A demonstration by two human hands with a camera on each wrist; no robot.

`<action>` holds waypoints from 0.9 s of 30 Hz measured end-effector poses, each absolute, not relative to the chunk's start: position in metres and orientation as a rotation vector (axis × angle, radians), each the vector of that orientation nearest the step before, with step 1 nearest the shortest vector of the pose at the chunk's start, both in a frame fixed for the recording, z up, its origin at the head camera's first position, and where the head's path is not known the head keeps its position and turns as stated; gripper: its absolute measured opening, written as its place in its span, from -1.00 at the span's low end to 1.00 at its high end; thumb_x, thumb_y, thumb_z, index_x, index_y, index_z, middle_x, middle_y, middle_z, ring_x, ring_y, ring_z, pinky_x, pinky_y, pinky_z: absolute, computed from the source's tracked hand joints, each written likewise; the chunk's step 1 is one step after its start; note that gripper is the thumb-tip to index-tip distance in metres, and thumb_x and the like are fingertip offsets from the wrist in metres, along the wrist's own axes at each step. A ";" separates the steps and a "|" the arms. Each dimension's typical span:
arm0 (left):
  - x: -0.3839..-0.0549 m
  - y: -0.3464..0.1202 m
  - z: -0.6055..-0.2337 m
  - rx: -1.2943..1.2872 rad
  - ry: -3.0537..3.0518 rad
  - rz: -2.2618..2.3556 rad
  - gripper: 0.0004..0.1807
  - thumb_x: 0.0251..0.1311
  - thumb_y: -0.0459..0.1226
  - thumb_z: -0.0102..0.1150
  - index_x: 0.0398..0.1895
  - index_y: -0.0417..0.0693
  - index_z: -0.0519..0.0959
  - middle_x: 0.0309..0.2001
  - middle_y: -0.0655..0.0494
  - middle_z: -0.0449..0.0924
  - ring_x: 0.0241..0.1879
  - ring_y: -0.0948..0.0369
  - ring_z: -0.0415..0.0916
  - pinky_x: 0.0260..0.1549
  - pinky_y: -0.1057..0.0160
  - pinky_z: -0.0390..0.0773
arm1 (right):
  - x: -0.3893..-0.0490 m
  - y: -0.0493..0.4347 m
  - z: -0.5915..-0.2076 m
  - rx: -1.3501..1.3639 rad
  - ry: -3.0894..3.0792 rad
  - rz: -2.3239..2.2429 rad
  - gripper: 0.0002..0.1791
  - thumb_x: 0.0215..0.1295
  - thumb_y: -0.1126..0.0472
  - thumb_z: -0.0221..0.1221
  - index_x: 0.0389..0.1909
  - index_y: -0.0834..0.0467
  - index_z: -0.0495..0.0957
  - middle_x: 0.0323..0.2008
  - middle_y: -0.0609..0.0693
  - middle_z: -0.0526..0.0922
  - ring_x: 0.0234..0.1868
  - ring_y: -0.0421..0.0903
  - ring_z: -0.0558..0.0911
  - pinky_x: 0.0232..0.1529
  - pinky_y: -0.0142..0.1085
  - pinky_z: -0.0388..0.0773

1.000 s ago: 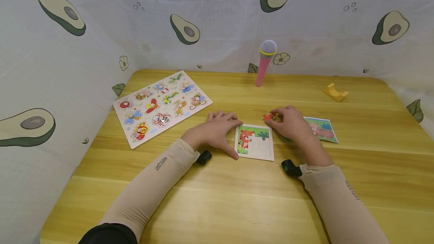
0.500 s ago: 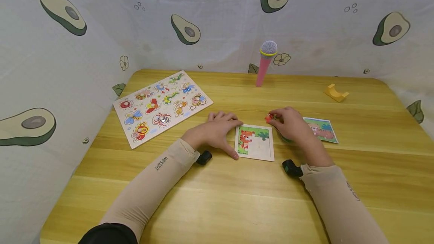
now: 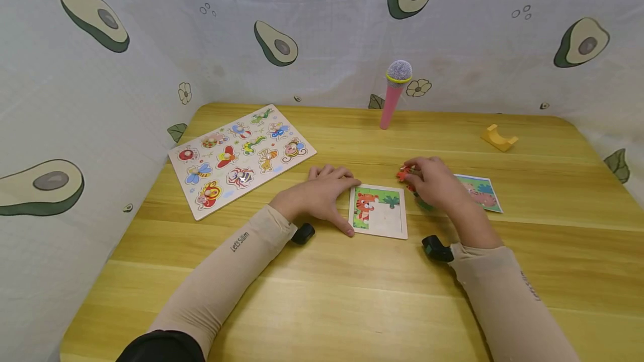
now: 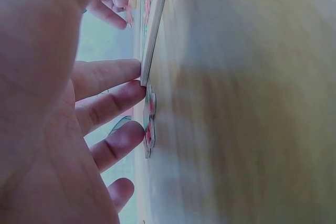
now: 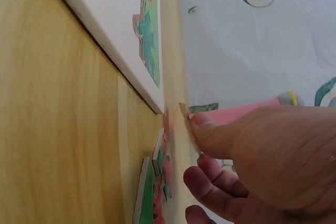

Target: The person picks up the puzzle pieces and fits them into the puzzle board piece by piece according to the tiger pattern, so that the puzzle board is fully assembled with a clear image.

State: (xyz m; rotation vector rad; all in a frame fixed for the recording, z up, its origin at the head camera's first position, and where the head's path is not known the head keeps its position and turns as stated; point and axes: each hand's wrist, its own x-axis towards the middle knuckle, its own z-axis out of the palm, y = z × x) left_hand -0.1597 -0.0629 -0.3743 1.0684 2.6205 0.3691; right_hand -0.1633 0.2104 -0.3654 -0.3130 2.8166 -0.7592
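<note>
Beside a small square puzzle board (image 3: 386, 221) with a tiger picture lies my left hand (image 3: 322, 194), thumb at its near left corner and fingers at the far left corner. Left wrist view: those fingers (image 4: 113, 69) are nearly straight, with a loose puzzle piece (image 4: 150, 121) by the fingertips. To the board's right, my right hand (image 3: 435, 183) pinches a thin puzzle piece (image 5: 190, 129) between thumb and fingers, seen edge-on in the right wrist view. Red pieces (image 3: 402, 174) show at its fingertips. Below it lie red and green pieces (image 5: 145, 192), partly hidden by the hand in the head view.
A picture card (image 3: 483, 194) lies right of my right hand. Behind stand a pink toy microphone (image 3: 390, 102) and a yellow curved block (image 3: 498, 138). An insect peg puzzle (image 3: 241, 158) lies at the left. A patterned cloth (image 3: 332, 27) hangs behind the table.
My right hand has shifted slightly right, and the red at its fingertips has shifted right with it. The left hand and the board have stayed in place.
</note>
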 end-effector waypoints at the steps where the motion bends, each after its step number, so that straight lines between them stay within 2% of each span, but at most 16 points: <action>1: -0.160 -0.063 -0.374 1.068 2.622 0.366 0.26 -0.29 0.47 0.42 0.53 0.13 0.27 0.38 0.20 0.18 0.26 0.15 0.06 0.05 0.06 0.04 | -0.163 0.210 -0.365 -0.318 2.818 -0.749 -0.57 0.58 0.26 0.00 0.33 0.41 0.35 0.14 0.40 0.41 0.19 0.28 0.38 0.12 0.17 0.40; 5: -0.160 -0.063 -0.375 1.066 2.624 0.366 0.26 -0.29 0.47 0.42 0.53 0.14 0.26 0.38 0.20 0.18 0.26 0.16 0.06 0.06 0.06 0.04 | -0.163 0.209 -0.364 -0.342 2.812 -0.734 -0.55 0.59 0.26 -0.02 0.35 0.41 0.31 0.18 0.41 0.37 0.24 0.31 0.30 0.18 0.19 0.34; 10: -0.160 -0.064 -0.375 1.062 2.624 0.362 0.26 -0.29 0.48 0.41 0.53 0.15 0.26 0.38 0.21 0.18 0.25 0.16 0.06 0.06 0.06 0.04 | -0.160 0.206 -0.358 -0.406 2.788 -0.756 -0.55 0.58 0.24 0.01 0.35 0.38 0.32 0.12 0.37 0.44 0.15 0.27 0.43 0.12 0.16 0.41; 14: -0.161 -0.064 -0.374 1.035 2.634 0.356 0.26 -0.27 0.49 0.38 0.54 0.15 0.25 0.40 0.21 0.17 0.29 0.15 0.05 0.08 0.05 0.04 | -0.158 0.201 -0.354 -0.576 2.731 -0.767 -0.58 0.55 0.28 0.06 0.30 0.39 0.39 0.05 0.32 0.52 0.04 0.22 0.54 0.07 0.12 0.47; 21: -0.162 -0.064 -0.373 1.004 2.650 0.353 0.25 -0.23 0.50 0.35 0.55 0.13 0.24 0.41 0.20 0.19 0.31 0.13 0.07 0.07 0.03 0.06 | -0.152 0.193 -0.352 -0.764 2.615 -0.794 -0.67 0.51 0.32 0.10 0.20 0.35 0.48 -0.06 0.18 0.56 -0.07 0.09 0.57 -0.02 0.03 0.51; 27: -0.162 -0.065 -0.374 1.006 2.654 0.363 0.25 -0.23 0.50 0.35 0.54 0.13 0.25 0.40 0.21 0.19 0.30 0.14 0.06 0.05 0.05 0.05 | -0.150 0.192 -0.353 -0.807 2.540 -0.761 -0.68 0.47 0.33 0.15 0.17 0.32 0.52 -0.09 0.09 0.61 -0.05 0.04 0.58 0.01 0.03 0.49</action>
